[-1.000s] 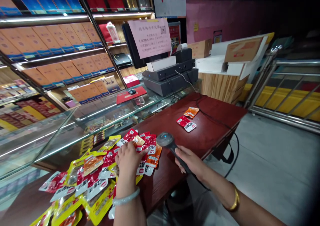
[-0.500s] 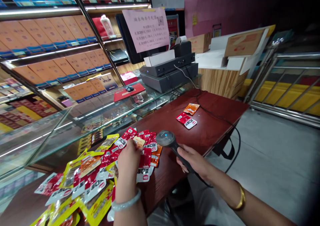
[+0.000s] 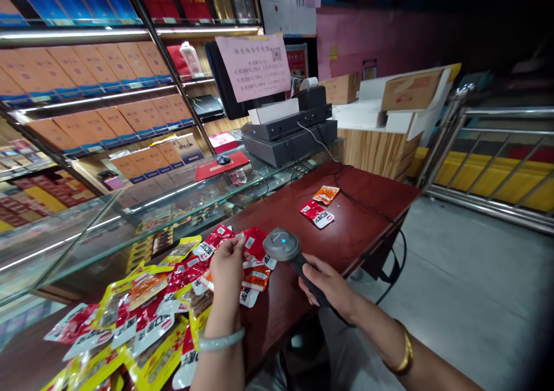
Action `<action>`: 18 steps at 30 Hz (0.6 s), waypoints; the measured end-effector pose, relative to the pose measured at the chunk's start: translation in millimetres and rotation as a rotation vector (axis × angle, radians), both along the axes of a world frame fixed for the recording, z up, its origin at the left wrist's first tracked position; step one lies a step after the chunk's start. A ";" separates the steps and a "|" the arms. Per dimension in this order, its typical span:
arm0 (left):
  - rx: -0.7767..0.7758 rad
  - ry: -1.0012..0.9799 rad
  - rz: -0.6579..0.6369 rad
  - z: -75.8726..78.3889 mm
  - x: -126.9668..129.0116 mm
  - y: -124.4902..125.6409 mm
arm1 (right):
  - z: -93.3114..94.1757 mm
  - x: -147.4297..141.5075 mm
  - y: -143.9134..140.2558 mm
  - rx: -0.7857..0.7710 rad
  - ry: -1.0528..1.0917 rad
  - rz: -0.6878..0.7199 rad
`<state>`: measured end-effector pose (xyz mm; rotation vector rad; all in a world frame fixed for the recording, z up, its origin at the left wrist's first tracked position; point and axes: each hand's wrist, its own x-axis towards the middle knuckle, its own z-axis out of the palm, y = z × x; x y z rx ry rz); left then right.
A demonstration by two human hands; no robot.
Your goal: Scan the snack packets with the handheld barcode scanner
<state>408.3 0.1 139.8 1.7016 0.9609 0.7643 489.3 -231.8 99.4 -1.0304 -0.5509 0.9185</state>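
Observation:
My right hand [image 3: 324, 281] is wrapped round the handle of a dark barcode scanner [image 3: 282, 245], its head raised over the table and a small blue light on top. Close to the scanner's left, my left hand [image 3: 227, 264] pinches a red snack packet [image 3: 254, 241] by its edge. Under and around that hand lies a heap of snack packets, among them a yellow packet [image 3: 158, 350], an orange packet [image 3: 149, 287] and a red-and-white packet [image 3: 156, 321]. Farther up the table, another red-and-white packet [image 3: 317, 213] touches a small orange packet [image 3: 326, 194].
A glass display counter [image 3: 173, 206] runs along the table's left side, with a mouse [image 3: 223, 160] on a red pad. Behind stand a monitor with a pink notice [image 3: 255, 67] and a cash drawer [image 3: 289, 142]. The scanner's cable [image 3: 372, 203] crosses the table's right part. Metal railing [image 3: 489, 194] stands right.
My left hand has let go of a pale orange packet and now grips a red one. The scanner has shifted slightly left with my right hand. The camera view has tilted a little.

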 end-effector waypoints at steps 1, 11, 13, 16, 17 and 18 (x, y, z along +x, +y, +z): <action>-0.020 -0.016 -0.007 -1.7 3.4 -0.8 | 0.4 -0.9 -1.0 0.004 -0.018 0.002; -0.167 -0.189 -0.073 -16.4 20.4 3.3 | -1.8 -2.4 -5.8 0.059 -0.059 -0.002; -0.177 -0.197 -0.087 -16.9 21.2 3.5 | -1.1 -2.9 -5.2 0.051 -0.069 -0.003; -0.159 -0.199 -0.125 -16.9 20.1 2.5 | 2.0 -5.4 -3.4 0.036 -0.077 -0.008; -0.130 -0.179 -0.136 -17.0 19.1 2.0 | 3.2 -6.5 -2.5 0.033 -0.076 -0.012; -0.088 -0.147 -0.143 -17.3 18.1 1.6 | 4.4 -7.4 -1.6 0.030 -0.073 -0.017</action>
